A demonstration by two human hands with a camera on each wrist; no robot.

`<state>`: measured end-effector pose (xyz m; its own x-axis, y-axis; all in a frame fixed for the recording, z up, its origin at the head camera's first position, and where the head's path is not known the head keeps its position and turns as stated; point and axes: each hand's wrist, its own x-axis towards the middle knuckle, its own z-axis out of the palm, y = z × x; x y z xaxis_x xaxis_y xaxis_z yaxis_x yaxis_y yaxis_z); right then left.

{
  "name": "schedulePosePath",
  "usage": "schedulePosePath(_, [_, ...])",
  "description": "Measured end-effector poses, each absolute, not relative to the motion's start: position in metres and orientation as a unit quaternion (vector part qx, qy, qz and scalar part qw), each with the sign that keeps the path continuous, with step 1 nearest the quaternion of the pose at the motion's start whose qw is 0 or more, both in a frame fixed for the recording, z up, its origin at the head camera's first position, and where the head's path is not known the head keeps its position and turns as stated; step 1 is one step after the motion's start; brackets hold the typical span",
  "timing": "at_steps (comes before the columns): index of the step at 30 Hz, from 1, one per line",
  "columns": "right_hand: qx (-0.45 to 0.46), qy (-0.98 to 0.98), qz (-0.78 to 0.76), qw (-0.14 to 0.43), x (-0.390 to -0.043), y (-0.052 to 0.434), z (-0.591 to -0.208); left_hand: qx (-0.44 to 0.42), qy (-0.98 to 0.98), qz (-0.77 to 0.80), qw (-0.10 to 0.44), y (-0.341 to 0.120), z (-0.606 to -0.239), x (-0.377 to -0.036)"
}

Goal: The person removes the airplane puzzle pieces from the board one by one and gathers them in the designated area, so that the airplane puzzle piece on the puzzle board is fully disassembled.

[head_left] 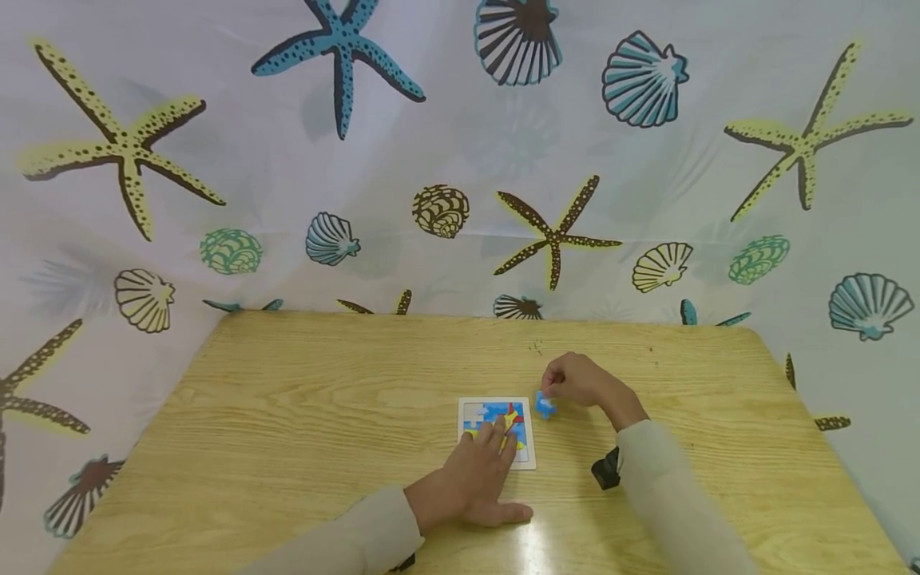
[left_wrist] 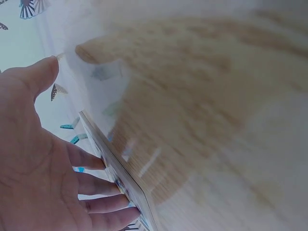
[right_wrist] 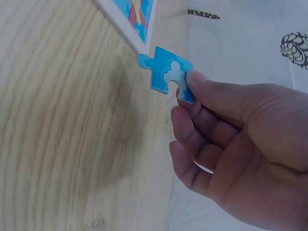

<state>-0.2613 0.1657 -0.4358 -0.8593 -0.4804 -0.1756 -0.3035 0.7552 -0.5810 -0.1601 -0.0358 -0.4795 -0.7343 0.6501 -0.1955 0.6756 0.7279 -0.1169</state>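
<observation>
A person sits at a wooden tabletop (head_left: 287, 415) with a seashell-and-starfish curtain (head_left: 216, 160) hanging behind its far edge.

Toward the near edge, just left of centre, the left hand (head_left: 474, 479) lies flat with straight fingers (left_wrist: 98, 185) resting on the near part of a small square puzzle board (head_left: 528, 451). Its grip is fully open and holds nothing; it appears to be pinning the board so that it does not slide. The board's picture is blue with yellow and red patches.

Just beside the board's far right corner, the right hand (head_left: 578, 382) pinches a blue puzzle piece (head_left: 545, 406) between thumb and curled fingers, holding it by one end so the rest stays free.

The head view shows the whole layout. The left wrist view, blurred, shows only the board's thin edge (left_wrist: 120, 173) under the fingertips. The right wrist view alone reveals a white cloud shape on the piece (right_wrist: 168, 72), and that it sits very near the board's corner (right_wrist: 139, 29); whether they touch cannot be told.
</observation>
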Motion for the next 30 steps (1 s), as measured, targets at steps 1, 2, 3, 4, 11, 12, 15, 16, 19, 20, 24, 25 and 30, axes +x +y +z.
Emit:
schedulePosePath(1, [-0.21, 0.924, -0.276, 0.162, -0.261, 0.169, -0.436, 0.358, 0.927, -0.089, 0.071, -0.036, -0.479, -0.16])
schedulePosePath(2, [-0.209, 0.925, -0.273, 0.163, -0.262, 0.172, -0.437, 0.358, 0.927, -0.088, 0.072, -0.036, -0.479, -0.16])
schedulePosePath(3, [-0.208, 0.925, -0.272, 0.166, -0.262, 0.174, -0.438, 0.357, 0.927, -0.089, 0.072, -0.036, -0.479, -0.16])
schedulePosePath(4, [-0.208, 0.925, -0.271, 0.168, -0.262, 0.176, -0.439, 0.356, 0.927, -0.091, 0.071, -0.036, -0.479, -0.159])
schedulePosePath(11, [-0.196, 0.928, -0.258, 0.183, -0.264, 0.191, -0.445, 0.357, 0.927, -0.093, 0.064, -0.037, -0.478, -0.159])
schedulePosePath(12, [-0.191, 0.929, -0.255, 0.186, -0.265, 0.193, -0.446, 0.358, 0.927, -0.092, 0.064, -0.037, -0.477, -0.159])
schedulePosePath(15, [-0.187, 0.93, -0.249, 0.194, -0.265, 0.201, -0.448, 0.364, 0.925, -0.087, 0.061, -0.038, -0.475, -0.159])
schedulePosePath(16, [-0.189, 0.93, -0.247, 0.195, -0.265, 0.204, -0.45, 0.365, 0.925, -0.084, 0.059, -0.038, -0.475, -0.159])
schedulePosePath(19, [-0.199, 0.927, -0.251, 0.196, -0.264, 0.212, -0.452, 0.366, 0.925, -0.08, 0.058, -0.038, -0.474, -0.158])
schedulePosePath(20, [-0.202, 0.926, -0.252, 0.197, -0.263, 0.214, -0.453, 0.365, 0.926, -0.079, 0.058, -0.038, -0.473, -0.158])
schedulePosePath(24, [-0.182, 0.927, -0.255, 0.207, -0.263, 0.217, -0.454, 0.364, 0.926, -0.078, 0.062, -0.038, -0.473, -0.159])
schedulePosePath(25, [-0.176, 0.927, -0.256, 0.209, -0.264, 0.217, -0.454, 0.363, 0.927, -0.077, 0.063, -0.038, -0.473, -0.159])
schedulePosePath(30, [-0.155, 0.933, -0.252, 0.206, -0.263, 0.217, -0.455, 0.364, 0.926, -0.077, 0.059, -0.037, -0.473, -0.158])
